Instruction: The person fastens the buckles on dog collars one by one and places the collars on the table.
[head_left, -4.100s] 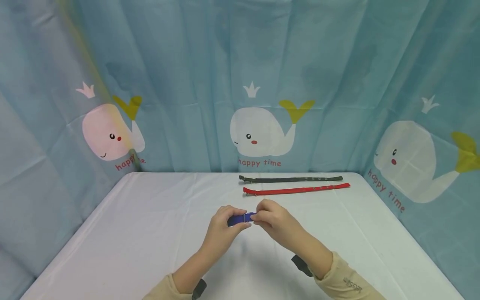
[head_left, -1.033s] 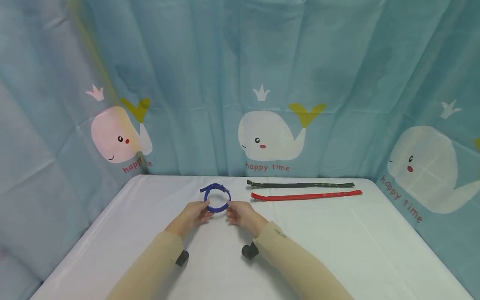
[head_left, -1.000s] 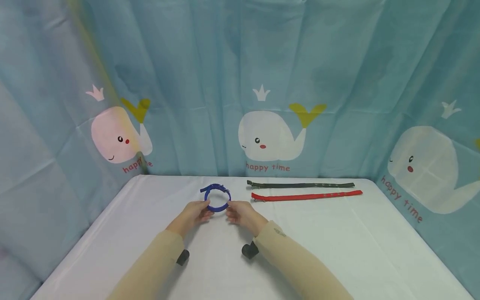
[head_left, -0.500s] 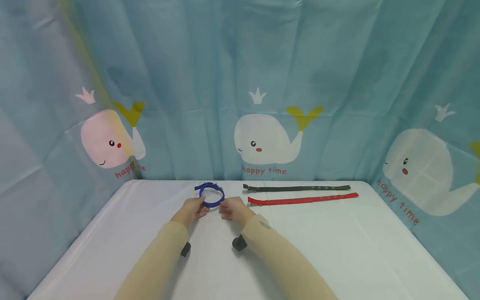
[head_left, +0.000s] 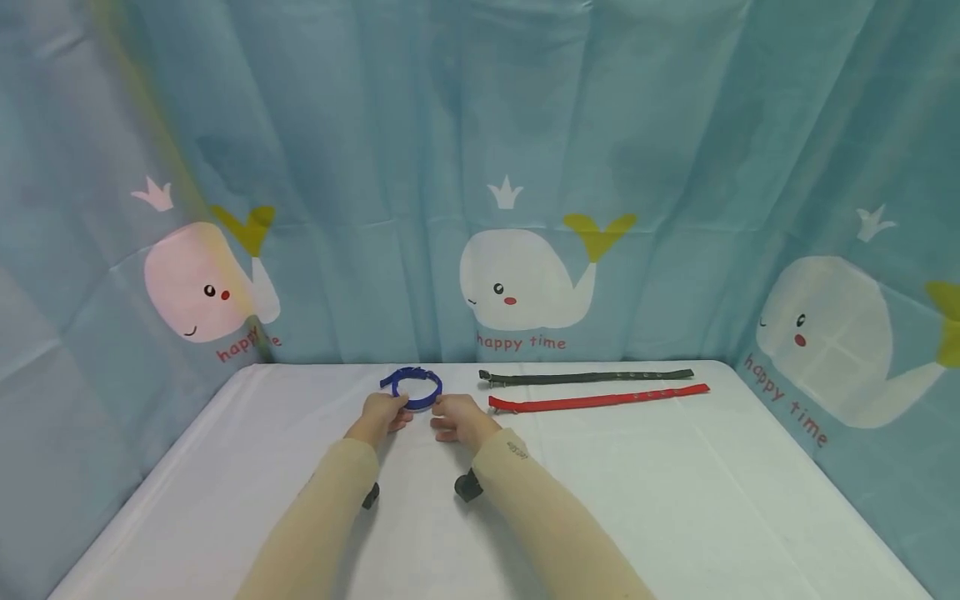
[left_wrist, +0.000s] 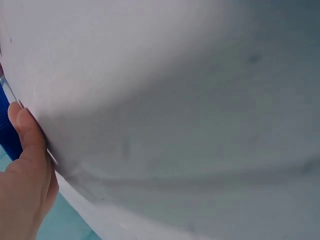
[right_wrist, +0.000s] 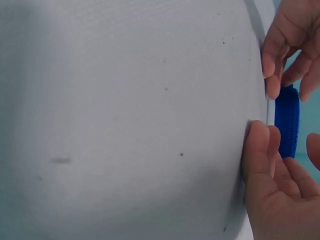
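A blue collar (head_left: 424, 404) is buckled into a round loop, its free end sticking out at the back left. It is low over the far part of the white table; whether it touches the cloth is hard to tell. My left hand (head_left: 381, 415) pinches the left front of the loop, its thumb over the band. My right hand (head_left: 461, 419) is at the right front, fingertips at the band. In the right wrist view, the band (right_wrist: 287, 122) shows between both hands. Only part of the band (left_wrist: 9, 132) shows in the left wrist view, beside the fingers.
To the right, a dark green collar (head_left: 585, 378) and a red collar (head_left: 600, 402) lie straight and roughly parallel on the white table (head_left: 645, 500). A blue curtain (head_left: 405, 108) printed with whales surrounds the table at the back and sides.
Both hands have carried the blue collar from the table's middle, where its buckle was being handled, to the far side, left of the other collars. Its loop has tipped flatter within the last second.
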